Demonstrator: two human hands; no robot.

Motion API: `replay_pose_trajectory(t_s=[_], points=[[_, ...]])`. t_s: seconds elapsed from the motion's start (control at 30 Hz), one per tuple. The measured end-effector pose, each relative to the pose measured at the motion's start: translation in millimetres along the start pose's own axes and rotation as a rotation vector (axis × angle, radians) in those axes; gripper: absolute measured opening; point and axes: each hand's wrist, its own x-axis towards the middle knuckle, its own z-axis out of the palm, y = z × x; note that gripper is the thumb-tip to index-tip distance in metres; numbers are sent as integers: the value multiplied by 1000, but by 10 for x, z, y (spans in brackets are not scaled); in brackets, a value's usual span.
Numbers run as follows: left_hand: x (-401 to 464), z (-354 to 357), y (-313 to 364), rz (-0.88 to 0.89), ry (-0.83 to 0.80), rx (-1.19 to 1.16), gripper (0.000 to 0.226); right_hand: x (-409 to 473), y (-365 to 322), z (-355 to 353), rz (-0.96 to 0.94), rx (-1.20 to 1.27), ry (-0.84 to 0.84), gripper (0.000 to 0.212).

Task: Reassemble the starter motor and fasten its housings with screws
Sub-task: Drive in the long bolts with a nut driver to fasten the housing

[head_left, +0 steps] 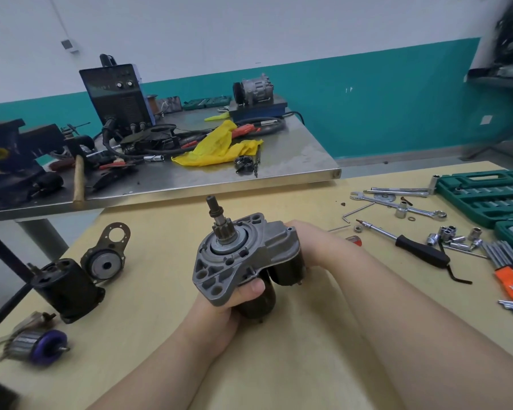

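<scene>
Workshop, mid-job: a person holds the starter motor (243, 261) just above the tan counter (308, 365), near its middle, pinion shaft (215, 213) pointing up and away. Left hand (234, 303) grips from below, thumb curled over the lower lug of the grey aluminium nose housing (219, 270); right hand (314, 244) wraps round the far right side, by the solenoid end, fingers mostly hidden behind the casting, so how far they curl is hard to say, tho it plainly bears on the unit. Black motor body (258, 303) hangs beneath the housing. To the left on the counter lie more parts, well apart from the hands: a black field casing (67, 290), a plate w/ bearing hub (107, 258) leaning beside it, and an armature w/ purple ring (39, 346) at the near left edge; whether they belong to this unit or a second one can't be told. Right side: ratchet driver (409, 242), loose sockets (456, 236), spanners (397, 204), green socket case (486, 196). Steel bench (249, 173) behind carries a welder (119, 93) and yellow cloth (219, 146). Judgement: step in hand looks like seating and checking the front housing on the body; no screws seen going in yet. Next move prob. calls for setting the unit down steady, aligning bolt holes, then freeing one hand to reach right for fasteners and driver.
</scene>
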Motion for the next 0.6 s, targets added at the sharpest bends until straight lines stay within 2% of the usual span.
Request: replay_pose_trajectory(t_s=[0.07,0.23,0.4,0.5,0.6], points=[[5,-6,9,-30,4,-22,74,23,17,25,22,-6,28,22],[33,-2,24,-61,24,-24,69,11,66,-9,118,40,67,7],[41,-51,-33,-127,95,-64,80,-93,133,-154,263,71,54,21],[42,-67,-49,-159,105,-86,82,-172,137,-242,309,-49,54,27],[53,-67,-56,-180,130,-129,84,-237,93,-375,301,-299,132,25]])
